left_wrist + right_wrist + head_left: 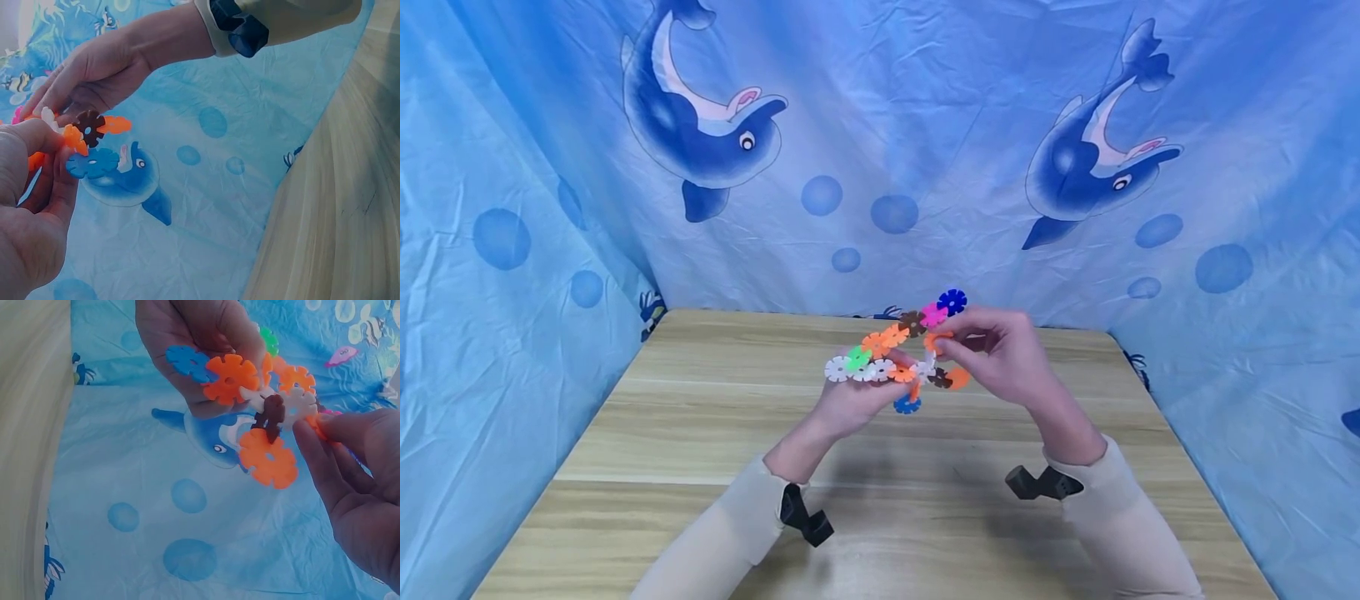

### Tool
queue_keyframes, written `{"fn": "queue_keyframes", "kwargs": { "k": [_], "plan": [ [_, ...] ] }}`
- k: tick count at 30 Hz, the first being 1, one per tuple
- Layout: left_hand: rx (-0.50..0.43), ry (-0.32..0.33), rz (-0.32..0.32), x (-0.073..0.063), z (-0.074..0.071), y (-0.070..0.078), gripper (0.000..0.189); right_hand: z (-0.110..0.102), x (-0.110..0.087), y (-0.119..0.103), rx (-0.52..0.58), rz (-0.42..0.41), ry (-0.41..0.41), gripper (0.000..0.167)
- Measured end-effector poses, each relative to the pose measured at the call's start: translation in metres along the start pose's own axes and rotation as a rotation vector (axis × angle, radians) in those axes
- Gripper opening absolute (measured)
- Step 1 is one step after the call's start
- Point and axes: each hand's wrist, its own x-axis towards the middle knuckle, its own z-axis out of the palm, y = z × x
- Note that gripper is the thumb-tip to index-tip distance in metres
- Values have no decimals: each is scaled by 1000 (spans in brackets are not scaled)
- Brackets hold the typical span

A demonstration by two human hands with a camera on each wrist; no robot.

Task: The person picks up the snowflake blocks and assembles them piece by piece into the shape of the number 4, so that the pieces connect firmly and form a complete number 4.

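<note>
Several notched plastic snowflake discs are slotted together into a branching chain, held up over the table. My left hand grips it from below, thumb and fingers around its middle by an orange disc. With thumb and fingertips, my right hand pinches an orange disc beside a white one. One arm of the chain runs up to a pink disc and a dark blue disc. A lighter blue disc hangs low, and a brown disc carries another orange one.
A wood-grain table lies beneath both hands. Blue cloth printed with dolphins and bubbles hangs behind it and on both sides. Each wrist wears a small black camera mount, one on the left sleeve, one on the right sleeve.
</note>
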Motion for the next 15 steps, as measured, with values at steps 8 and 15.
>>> {"fn": "queue_keyframes", "kwargs": {
  "k": [8, 15],
  "plan": [
    [-64, -21, 40, 1, 2, 3, 19, -2, 0, 3, -66, -80, -1, 17],
    [-56, -13, 50, 1, 3, 0, 18, -5, 1, 3, -93, -32, -39, 17]
  ]
}}
